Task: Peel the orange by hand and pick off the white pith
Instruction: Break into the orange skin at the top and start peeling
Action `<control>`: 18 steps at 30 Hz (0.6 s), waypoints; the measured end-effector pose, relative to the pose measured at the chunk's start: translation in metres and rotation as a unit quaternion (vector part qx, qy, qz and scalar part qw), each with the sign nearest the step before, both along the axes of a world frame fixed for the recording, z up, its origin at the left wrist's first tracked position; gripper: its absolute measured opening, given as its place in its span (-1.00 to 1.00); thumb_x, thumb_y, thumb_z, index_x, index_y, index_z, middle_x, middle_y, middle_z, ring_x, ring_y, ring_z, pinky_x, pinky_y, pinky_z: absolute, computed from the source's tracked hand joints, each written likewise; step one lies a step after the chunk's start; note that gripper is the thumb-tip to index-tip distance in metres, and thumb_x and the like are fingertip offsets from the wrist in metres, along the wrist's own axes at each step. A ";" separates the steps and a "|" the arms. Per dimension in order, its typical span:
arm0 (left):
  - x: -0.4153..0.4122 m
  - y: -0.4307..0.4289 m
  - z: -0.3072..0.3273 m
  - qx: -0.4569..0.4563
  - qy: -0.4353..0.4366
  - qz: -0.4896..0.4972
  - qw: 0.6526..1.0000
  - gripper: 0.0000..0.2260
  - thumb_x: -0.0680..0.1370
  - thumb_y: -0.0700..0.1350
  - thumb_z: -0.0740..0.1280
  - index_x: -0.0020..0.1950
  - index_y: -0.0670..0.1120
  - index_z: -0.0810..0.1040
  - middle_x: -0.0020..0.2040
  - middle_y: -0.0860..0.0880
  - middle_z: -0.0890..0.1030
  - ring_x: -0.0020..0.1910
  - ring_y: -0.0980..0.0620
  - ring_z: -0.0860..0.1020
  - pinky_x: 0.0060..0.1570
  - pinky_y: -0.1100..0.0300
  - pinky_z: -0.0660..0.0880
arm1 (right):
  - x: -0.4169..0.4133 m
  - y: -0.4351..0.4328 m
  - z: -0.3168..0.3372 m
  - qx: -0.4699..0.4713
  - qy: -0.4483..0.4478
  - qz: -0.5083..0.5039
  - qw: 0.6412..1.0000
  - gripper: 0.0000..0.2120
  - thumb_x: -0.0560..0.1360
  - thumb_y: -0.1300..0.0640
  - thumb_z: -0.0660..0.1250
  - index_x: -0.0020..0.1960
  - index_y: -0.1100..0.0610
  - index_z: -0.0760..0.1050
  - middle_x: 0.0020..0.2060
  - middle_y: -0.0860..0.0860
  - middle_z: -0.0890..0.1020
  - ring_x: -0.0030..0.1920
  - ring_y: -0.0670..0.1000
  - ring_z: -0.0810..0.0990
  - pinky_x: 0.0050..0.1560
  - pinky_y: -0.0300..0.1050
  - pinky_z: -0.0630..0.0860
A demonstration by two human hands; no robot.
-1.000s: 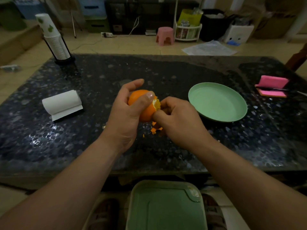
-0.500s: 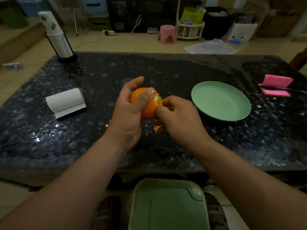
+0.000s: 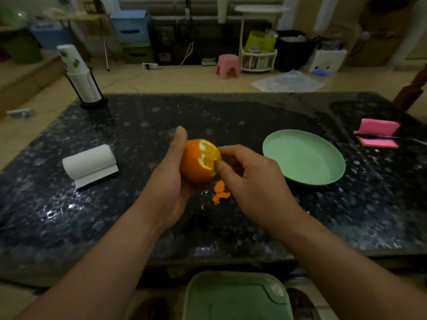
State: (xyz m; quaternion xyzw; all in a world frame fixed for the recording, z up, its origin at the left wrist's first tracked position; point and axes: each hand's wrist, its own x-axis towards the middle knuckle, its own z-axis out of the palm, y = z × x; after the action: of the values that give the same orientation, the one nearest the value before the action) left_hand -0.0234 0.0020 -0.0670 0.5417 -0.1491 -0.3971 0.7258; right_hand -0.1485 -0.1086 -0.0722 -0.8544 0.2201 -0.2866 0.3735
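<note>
step in hand: peeling, at an early stage. the orange [image 3: 196,163] sits at frame centre, held above the dark speckled table [image 3: 254,116], cupped in the left hand [image 3: 169,181] with the thumb raised along its far side and the fingers curled beneath. a small patch at the upper right of the fruit is bare, showing pale flesh edged with ragged white pith; the rest of the rind is intact, smooth and round. the right hand [image 3: 249,181] has its fingers curled and its thumb tip pressed at the torn rind edge; whether it pinches a flap cannot be told. small peel scraps [image 3: 220,192] lie on the table just below. judgement: the next move calls for lifting the rind edge and tearing outward. a smooth green plate [image 3: 323,179] sits right of centre.
</note>
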 end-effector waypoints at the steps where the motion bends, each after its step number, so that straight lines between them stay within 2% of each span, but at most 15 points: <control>1: 0.000 0.000 0.001 -0.005 0.009 -0.001 1.000 -0.45 0.59 0.30 0.25 0.32 -0.11 0.59 0.16 -0.17 0.73 0.11 -0.13 0.71 0.09 -0.03 0.65 | -0.001 0.000 0.001 -0.028 0.012 0.002 1.000 -0.73 0.66 -0.01 0.38 0.36 -0.06 0.60 0.03 -0.17 0.72 0.02 -0.18 0.67 0.08 -0.09 0.66; 2: 0.000 0.001 0.002 -0.010 0.015 0.002 1.000 -0.56 0.63 0.22 0.26 0.27 -0.10 0.60 0.10 -0.15 0.74 0.02 -0.09 0.72 0.00 0.02 0.66 | -0.002 -0.001 0.002 -0.051 0.023 0.006 0.998 -0.70 0.66 -0.02 0.38 0.38 -0.05 0.58 0.06 -0.15 0.72 0.03 -0.16 0.67 0.09 -0.05 0.66; 4: 0.000 0.002 0.001 -0.012 0.023 0.009 1.000 -0.68 0.68 0.11 0.26 0.23 -0.10 0.59 0.03 -0.14 0.73 -0.07 -0.04 0.71 -0.07 0.03 0.66 | -0.004 -0.001 0.003 -0.083 0.036 0.015 0.996 -0.66 0.66 -0.03 0.37 0.41 -0.03 0.56 0.10 -0.12 0.72 0.06 -0.13 0.66 0.11 -0.01 0.66; 9: 0.000 0.002 -0.001 -0.022 0.022 0.021 0.999 -0.69 0.69 0.05 0.25 0.27 -0.14 0.57 0.07 -0.17 0.72 -0.06 -0.06 0.70 -0.03 -0.02 0.68 | -0.005 0.000 0.007 -0.145 0.045 0.015 0.988 -0.69 0.67 -0.02 0.36 0.39 -0.01 0.56 0.06 -0.09 0.72 0.01 -0.09 0.65 0.03 0.02 0.64; 13: -0.002 0.001 -0.002 -0.035 0.011 0.027 0.999 -0.70 0.69 0.03 0.23 0.26 -0.14 0.58 0.08 -0.18 0.70 -0.01 -0.08 0.69 -0.09 0.03 0.68 | -0.003 0.001 0.003 -0.127 0.025 0.012 0.992 -0.75 0.67 -0.01 0.34 0.32 0.01 0.59 -0.01 -0.10 0.71 -0.06 -0.10 0.64 -0.04 0.01 0.63; 16: -0.010 -0.002 -0.004 -0.046 -0.008 0.036 0.998 -0.75 0.70 0.01 0.20 0.16 -0.10 0.59 -0.02 -0.13 0.69 -0.09 -0.03 0.67 -0.14 0.08 0.66 | -0.001 0.002 0.000 -0.133 0.013 -0.005 0.991 -0.82 0.65 0.01 0.34 0.20 0.02 0.60 -0.12 -0.11 0.65 -0.16 -0.12 0.58 -0.15 -0.11 0.58; 18: -0.015 -0.004 -0.005 -0.053 -0.023 0.047 0.997 -0.77 0.70 0.02 0.20 0.12 -0.07 0.58 -0.07 -0.09 0.67 -0.14 0.00 0.65 -0.18 0.09 0.64 | -0.001 0.004 -0.001 -0.146 -0.004 -0.025 0.989 -0.87 0.61 0.05 0.35 0.12 0.03 0.60 -0.17 -0.12 0.59 -0.22 -0.12 0.50 -0.24 -0.24 0.46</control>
State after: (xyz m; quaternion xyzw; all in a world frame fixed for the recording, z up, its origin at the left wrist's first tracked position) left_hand -0.0387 -0.0022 -0.0719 0.5178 -0.1609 -0.3410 0.7680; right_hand -0.1490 -0.1044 -0.0732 -0.8927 0.1959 -0.3287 0.2381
